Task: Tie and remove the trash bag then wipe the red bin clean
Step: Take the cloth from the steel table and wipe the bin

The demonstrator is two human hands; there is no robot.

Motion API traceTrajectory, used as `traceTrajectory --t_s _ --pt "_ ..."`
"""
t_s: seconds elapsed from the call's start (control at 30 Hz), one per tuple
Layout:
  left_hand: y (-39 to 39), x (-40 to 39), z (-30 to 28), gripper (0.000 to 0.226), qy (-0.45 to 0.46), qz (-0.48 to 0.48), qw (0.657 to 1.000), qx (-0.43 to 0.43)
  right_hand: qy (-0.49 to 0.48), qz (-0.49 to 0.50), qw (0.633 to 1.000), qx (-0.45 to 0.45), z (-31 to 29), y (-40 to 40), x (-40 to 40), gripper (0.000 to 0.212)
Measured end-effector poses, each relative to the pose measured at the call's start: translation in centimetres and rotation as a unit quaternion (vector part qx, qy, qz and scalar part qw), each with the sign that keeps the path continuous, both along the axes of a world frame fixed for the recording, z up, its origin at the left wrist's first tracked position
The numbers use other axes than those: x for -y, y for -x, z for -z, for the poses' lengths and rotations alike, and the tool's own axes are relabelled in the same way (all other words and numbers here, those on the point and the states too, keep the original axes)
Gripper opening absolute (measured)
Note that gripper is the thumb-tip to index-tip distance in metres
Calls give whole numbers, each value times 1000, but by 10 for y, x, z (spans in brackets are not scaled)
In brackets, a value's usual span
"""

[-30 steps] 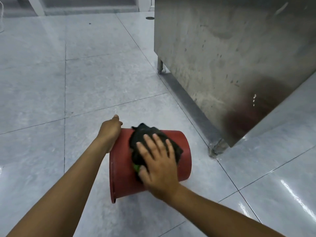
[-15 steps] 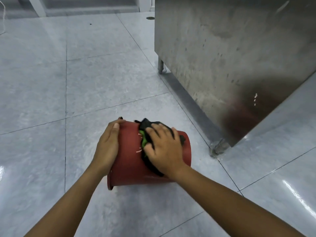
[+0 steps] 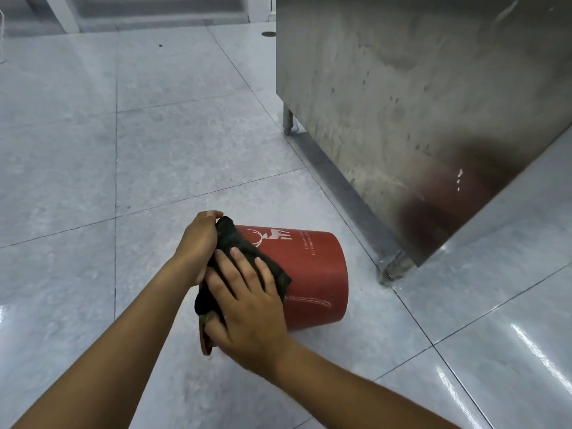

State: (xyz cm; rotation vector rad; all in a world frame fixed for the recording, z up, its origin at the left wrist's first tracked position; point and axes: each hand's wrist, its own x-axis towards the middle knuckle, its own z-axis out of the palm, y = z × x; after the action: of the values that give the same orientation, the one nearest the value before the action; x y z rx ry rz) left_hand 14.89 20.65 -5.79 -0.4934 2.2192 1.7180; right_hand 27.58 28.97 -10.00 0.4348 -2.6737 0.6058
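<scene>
Rolled, red bin point(image 3: 312, 274) lies under both hands point(image 3: 244, 308).

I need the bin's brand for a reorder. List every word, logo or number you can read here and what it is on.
Red bin, small white print beside the logo: two lines, too blurred to read.
Red bin, white logo of a deer and a curved mark: a picture, no legible letters.
Steel cabinet: no text.

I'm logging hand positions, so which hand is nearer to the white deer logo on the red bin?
Left. The left hand grips the bin's upper edge beside the white deer logo on the red bin; the right hand presses the dark cloth lower down.
</scene>
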Motion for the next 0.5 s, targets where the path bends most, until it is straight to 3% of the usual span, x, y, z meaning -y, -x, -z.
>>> traceTrajectory --t_s 0.1,0.3,0.4,0.5 --pt "5 -2 3 33 24 10 999 -20 -58 -20 998 -13 1 9 -39 59" --pt "20 -3 6 37 51 9 999 0 -20 148 988 43 10 14 -117 55" --pt "22 -4 10 39 58 -12 998 9 50 230 971 49 12 15 -116 53" --pt "22 -4 9 41 64 -25 998 14 54 199 978 28 13 13 -81 56"
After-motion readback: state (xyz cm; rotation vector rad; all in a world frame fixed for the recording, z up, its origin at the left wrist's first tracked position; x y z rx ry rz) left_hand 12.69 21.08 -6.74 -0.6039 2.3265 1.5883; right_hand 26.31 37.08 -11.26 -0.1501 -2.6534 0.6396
